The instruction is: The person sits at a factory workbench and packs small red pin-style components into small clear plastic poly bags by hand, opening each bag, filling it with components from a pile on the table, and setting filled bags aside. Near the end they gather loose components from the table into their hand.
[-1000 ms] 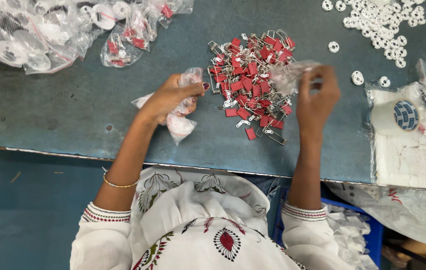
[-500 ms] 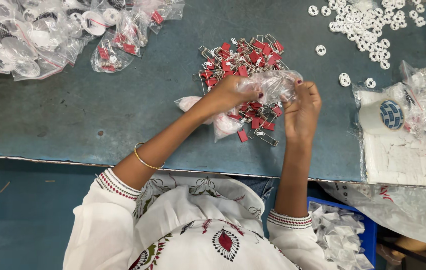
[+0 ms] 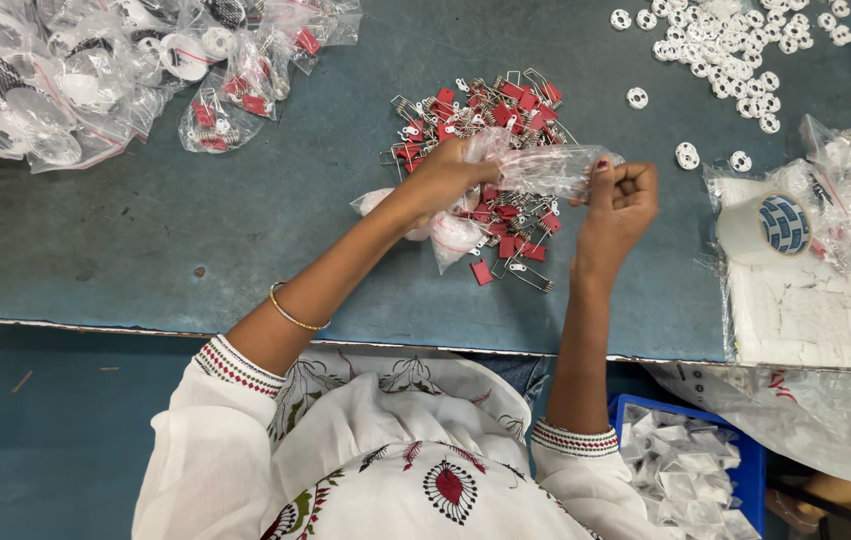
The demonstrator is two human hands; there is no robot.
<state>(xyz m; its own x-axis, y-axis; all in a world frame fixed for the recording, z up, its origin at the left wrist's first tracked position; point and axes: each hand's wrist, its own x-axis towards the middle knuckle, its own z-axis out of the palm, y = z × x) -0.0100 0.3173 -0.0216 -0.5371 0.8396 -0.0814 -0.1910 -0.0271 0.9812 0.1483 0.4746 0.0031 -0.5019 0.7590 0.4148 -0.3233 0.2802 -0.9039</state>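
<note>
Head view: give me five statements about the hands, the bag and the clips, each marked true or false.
1. Both hands hold one clear bag between them. True: left hand, right hand.
2. The clips under the hands are blue. False: they are red with metal wire.
3. The white rings lie at the table's far right. True.
4. The left wrist bears a bangle. True.
5. The blue bin stands on the table. False: it sits below the table's near edge, by the person's right sleeve.
</note>
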